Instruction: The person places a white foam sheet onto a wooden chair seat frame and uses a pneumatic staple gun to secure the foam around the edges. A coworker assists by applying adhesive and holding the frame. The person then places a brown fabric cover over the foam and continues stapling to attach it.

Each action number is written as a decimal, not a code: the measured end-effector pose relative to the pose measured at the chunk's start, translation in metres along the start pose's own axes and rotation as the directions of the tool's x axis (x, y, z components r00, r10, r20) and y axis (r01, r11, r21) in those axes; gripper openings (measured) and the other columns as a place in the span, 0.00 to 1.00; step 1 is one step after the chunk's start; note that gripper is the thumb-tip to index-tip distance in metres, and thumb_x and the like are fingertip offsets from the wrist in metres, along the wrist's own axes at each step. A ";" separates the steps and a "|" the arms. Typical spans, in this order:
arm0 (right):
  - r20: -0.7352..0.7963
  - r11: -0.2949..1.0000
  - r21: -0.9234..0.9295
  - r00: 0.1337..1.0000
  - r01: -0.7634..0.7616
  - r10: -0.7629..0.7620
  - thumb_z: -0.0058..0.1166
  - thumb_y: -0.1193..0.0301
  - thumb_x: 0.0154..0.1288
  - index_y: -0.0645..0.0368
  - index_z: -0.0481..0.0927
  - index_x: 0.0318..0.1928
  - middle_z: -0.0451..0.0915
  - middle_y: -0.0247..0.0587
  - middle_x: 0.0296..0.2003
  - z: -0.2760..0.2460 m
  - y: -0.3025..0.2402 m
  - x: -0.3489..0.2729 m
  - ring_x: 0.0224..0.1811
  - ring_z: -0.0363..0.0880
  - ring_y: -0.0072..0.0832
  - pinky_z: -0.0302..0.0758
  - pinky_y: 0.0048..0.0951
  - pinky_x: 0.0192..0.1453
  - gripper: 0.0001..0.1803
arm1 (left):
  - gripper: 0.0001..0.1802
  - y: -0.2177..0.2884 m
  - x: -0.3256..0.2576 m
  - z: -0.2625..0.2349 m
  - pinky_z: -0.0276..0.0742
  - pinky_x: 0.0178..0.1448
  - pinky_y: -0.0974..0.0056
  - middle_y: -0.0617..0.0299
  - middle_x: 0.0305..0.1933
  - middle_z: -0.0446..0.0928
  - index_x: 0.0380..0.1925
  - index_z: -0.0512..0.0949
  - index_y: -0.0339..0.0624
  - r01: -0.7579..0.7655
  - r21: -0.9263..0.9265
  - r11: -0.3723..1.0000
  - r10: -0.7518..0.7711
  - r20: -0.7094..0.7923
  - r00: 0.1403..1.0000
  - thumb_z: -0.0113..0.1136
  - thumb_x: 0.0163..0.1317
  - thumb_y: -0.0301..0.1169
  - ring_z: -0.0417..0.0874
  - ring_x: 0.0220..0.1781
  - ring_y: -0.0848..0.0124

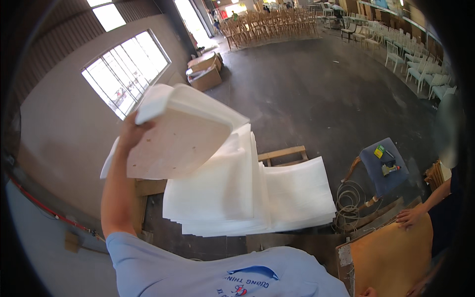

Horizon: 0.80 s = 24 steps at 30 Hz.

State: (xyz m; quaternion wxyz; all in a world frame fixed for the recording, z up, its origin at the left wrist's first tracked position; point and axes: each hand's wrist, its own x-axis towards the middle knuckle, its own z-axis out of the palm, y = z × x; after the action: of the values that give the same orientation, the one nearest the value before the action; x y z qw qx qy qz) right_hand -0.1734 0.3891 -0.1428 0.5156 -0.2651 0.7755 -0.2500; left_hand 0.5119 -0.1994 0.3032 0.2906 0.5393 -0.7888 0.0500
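Observation:
My left hand (132,132) is raised at the left, its fingers closed on the edge of a pale beige panel (173,143) and the white foam sheet (208,105) folded over it. The panel has a few small dark marks and is held tilted in the air. Beneath it and to its right lies a stack of white foam sheets (213,193), spread in two overlapping piles. Only a small part of my right hand (368,292) shows at the lower edge, against a tan-yellow panel (391,257); its fingers are mostly cut off.
Another person's hand (411,217) rests on the tan-yellow panel. A blue padded stool (383,173) bears a nail gun (391,170); a coiled hose (350,203) lies beside it. A wooden pallet (283,154), cardboard boxes (205,74) and rows of chairs (272,27) stand beyond.

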 end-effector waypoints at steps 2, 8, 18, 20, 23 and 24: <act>-0.043 0.992 -0.117 0.998 0.040 -0.046 0.70 0.67 0.63 0.57 0.81 0.46 0.83 0.43 0.38 -0.007 -0.023 0.003 0.41 0.81 0.34 0.78 0.46 0.46 0.15 | 0.22 -0.007 -0.022 -0.030 0.83 0.49 0.63 0.60 0.43 0.88 0.56 0.84 0.31 0.183 -0.235 0.955 -0.208 -0.089 0.974 0.74 0.62 0.26 0.85 0.42 0.72; -0.037 0.928 -0.149 0.936 0.342 -0.351 0.70 0.68 0.64 0.58 0.80 0.52 0.83 0.44 0.44 -0.011 -0.113 0.028 0.46 0.81 0.34 0.78 0.44 0.51 0.19 | 0.23 0.040 -0.007 -0.116 0.85 0.52 0.62 0.57 0.49 0.87 0.59 0.81 0.31 0.011 -0.503 0.864 -0.166 -0.263 0.950 0.72 0.65 0.26 0.88 0.47 0.66; 0.244 0.570 0.197 0.524 0.797 -0.816 0.71 0.69 0.64 0.60 0.78 0.61 0.83 0.45 0.53 0.034 -0.434 0.025 0.54 0.82 0.34 0.78 0.43 0.60 0.27 | 0.35 0.101 0.027 -0.082 0.80 0.65 0.56 0.53 0.56 0.84 0.65 0.78 0.30 -0.062 -0.668 0.742 0.065 -0.020 0.998 0.77 0.58 0.31 0.85 0.59 0.60; 0.300 0.602 0.329 0.524 0.727 -0.797 0.72 0.69 0.64 0.60 0.77 0.63 0.83 0.45 0.54 0.038 -0.454 0.044 0.56 0.82 0.34 0.78 0.42 0.61 0.29 | 0.37 0.121 0.043 -0.042 0.79 0.66 0.58 0.54 0.56 0.84 0.65 0.78 0.31 -0.064 -0.686 0.725 0.147 0.063 0.987 0.79 0.55 0.31 0.84 0.59 0.61; 0.427 0.642 0.532 0.480 0.552 -0.767 0.72 0.70 0.64 0.61 0.77 0.66 0.83 0.45 0.57 0.040 -0.455 0.064 0.59 0.82 0.34 0.78 0.42 0.64 0.31 | 0.39 0.153 0.063 0.008 0.78 0.68 0.58 0.55 0.57 0.84 0.66 0.77 0.33 -0.088 -0.753 0.652 0.296 0.147 0.944 0.81 0.54 0.31 0.84 0.59 0.63; 0.479 0.655 0.586 0.449 0.477 -0.754 0.72 0.70 0.64 0.61 0.77 0.67 0.83 0.45 0.58 0.039 -0.451 0.068 0.59 0.82 0.34 0.78 0.42 0.65 0.32 | 0.39 0.163 0.068 0.024 0.78 0.68 0.58 0.55 0.57 0.84 0.66 0.77 0.33 -0.087 -0.752 0.654 0.311 0.162 0.937 0.81 0.54 0.31 0.84 0.59 0.63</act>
State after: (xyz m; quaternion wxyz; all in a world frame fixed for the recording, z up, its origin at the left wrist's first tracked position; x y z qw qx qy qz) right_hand -0.0898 0.0072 0.0964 0.6731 -0.5043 0.3074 -0.4450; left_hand 0.3421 -0.1975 0.3565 0.3618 0.2877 -0.8290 -0.3147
